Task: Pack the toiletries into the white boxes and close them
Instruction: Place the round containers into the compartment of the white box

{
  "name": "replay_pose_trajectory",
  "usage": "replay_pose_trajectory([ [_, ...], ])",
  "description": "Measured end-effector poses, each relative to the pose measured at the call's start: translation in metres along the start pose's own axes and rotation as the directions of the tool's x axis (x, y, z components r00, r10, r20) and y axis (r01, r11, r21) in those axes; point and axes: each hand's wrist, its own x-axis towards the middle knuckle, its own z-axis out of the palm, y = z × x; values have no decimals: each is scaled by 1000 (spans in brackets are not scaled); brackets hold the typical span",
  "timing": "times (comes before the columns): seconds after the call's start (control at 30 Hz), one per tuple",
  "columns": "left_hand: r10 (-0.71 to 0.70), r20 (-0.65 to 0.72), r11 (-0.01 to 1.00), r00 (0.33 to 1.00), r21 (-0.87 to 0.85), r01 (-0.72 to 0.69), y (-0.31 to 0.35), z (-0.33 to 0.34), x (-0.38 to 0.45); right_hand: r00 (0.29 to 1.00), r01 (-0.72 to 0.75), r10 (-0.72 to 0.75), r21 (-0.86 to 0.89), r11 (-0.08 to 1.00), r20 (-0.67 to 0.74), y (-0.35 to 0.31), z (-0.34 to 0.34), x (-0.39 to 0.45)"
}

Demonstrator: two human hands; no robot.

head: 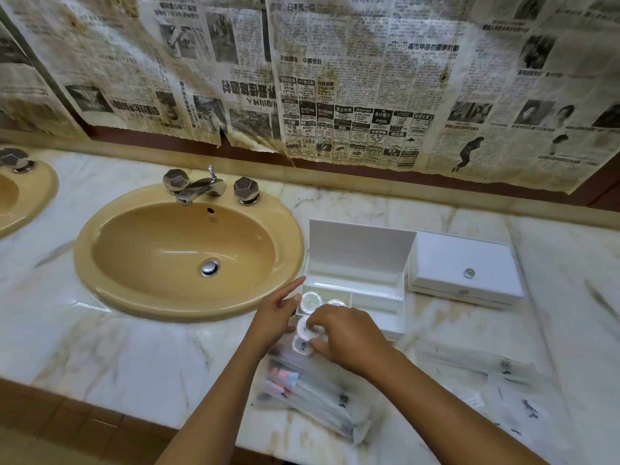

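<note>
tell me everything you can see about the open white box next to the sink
The open white box sits on the marble counter, right of the sink, and looks like smooth plastic. Its hinged lid stands upright at the back. Dividers split the inside into compartments; the front left one holds round foil-topped containers. The left hand touches its left front corner.

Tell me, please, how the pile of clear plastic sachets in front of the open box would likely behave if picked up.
The sachets look thin and glossy, so probably floppy, slippery and apt to slide apart. They seem light, holding only slim items.

tan sink | chrome faucet | marble counter | newspapers on wall
</note>
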Motion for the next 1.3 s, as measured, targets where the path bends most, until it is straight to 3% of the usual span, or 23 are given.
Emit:
replay_pose_trajectory([
  [0.13,-4,-20,999,1000,49,5,0,1,-1,984,-123,121,-11,992,-129,15,-13,0],
  [0.27,-5,-27,999,1000,53,7,1,3,-2,969,-218,212,-36,975,-125,29,-9,3],
  [0.43,-12,-40,999,999,52,14,-1,3,-2,971,-215,213,-6,977,-109,30,-3,7],
  [0.73,-11,-48,998,999,61,14,0,3,-2,977,-201,192,-100,974,-90,34,10,2],
  [0.83,-7,-42,998,999,60,9,-1,3,-2,983,-182,178,-119,976,-48,32,10,2],
  [0.97,-8,-32,999,999,44,10,-2,3,-1,983,-155,145,-81,985,-112,27,10,2],
  [1.03,-5,-25,999,1000,36,5,-2,2,-1,984,-79,73,-31,996,-161,21,13,-1],
  [1.17,-5,-14,1000,1000,22,5,-1,2,-1,995,55,-56,-12,998,-81,11,24,0],
  [1.3,-10,11,1000,1000,-5,10,-2,0,1,980,139,-140,-19,990,-140,7,25,6],
])
